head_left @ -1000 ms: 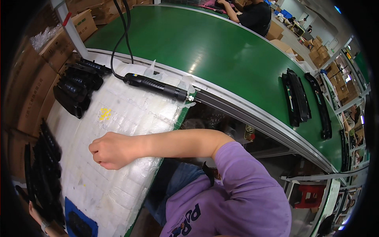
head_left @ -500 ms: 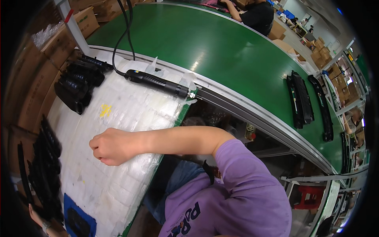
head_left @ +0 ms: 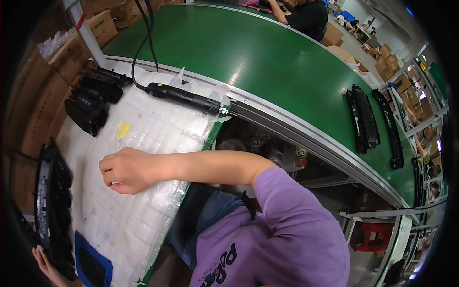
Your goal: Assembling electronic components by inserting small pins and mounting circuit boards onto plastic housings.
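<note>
At the lower left, my left hand (head_left: 44, 263) is partly in view, its fingers against the lower end of a long black plastic part (head_left: 43, 191). That part stands along the table's left edge, in front of more dark ribbed pieces. My right forearm reaches leftward across the white-covered table (head_left: 143, 105). Over the table's middle, my right hand (head_left: 126, 171) is closed with curled fingers; anything within them is hidden. Yellow marks (head_left: 124, 129) show on the cover just beyond it. A blue-edged pad (head_left: 106, 264) with a dark centre lies at the near left.
A black electric screwdriver (head_left: 184, 98) with a cable lies along the far edge. Black parts (head_left: 88, 103) are piled at the far left beside cardboard boxes (head_left: 43, 105). Beyond runs a green conveyor (head_left: 267, 62) carrying long black parts (head_left: 363, 119). Another person (head_left: 308, 19) sits across it.
The long black part at the left has turned and now shows its broad face, with my left hand at its lower end. My right hand has shifted slightly left, still closed.
</note>
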`<action>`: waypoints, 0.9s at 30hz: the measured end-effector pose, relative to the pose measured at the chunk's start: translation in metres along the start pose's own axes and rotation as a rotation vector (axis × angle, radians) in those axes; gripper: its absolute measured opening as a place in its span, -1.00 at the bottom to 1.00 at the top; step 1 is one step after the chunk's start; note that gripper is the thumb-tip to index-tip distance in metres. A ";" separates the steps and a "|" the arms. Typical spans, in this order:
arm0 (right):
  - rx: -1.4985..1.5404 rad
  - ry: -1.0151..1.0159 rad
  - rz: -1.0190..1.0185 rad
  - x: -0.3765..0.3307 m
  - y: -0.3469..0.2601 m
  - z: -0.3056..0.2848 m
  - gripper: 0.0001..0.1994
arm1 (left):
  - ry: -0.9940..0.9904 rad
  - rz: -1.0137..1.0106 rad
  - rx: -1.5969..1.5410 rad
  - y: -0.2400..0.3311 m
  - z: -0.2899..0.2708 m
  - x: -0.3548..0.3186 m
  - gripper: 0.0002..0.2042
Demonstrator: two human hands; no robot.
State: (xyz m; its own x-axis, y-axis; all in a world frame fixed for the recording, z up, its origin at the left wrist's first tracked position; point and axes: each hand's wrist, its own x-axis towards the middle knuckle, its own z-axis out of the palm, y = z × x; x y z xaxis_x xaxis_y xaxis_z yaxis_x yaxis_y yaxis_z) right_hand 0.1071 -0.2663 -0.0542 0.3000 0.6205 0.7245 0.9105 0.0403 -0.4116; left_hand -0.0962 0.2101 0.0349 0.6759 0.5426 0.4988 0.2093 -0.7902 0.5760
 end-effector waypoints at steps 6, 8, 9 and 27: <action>0.047 0.261 -0.242 0.011 -0.009 0.001 -0.65 | -0.231 0.162 0.050 0.100 0.059 -0.069 -0.78; -0.077 0.154 -0.156 -0.003 -0.008 -0.008 -0.55 | -0.298 0.227 0.008 0.135 0.116 -0.083 -0.84; -0.187 0.063 -0.080 -0.013 -0.009 -0.024 -0.48 | -0.361 0.343 0.027 0.150 0.144 -0.079 -0.83; -0.022 -0.485 0.011 -0.004 -0.013 -0.012 -0.49 | -0.588 0.649 0.038 0.170 0.151 -0.122 -0.87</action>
State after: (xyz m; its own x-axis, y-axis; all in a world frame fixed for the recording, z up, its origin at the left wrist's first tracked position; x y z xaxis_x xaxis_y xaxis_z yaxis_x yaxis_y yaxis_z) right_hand 0.0971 -0.2787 -0.0451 0.1470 0.9144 0.3771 0.9156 0.0184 -0.4017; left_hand -0.0362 -0.0334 -0.0258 0.9224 -0.2441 0.2994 -0.3267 -0.9065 0.2675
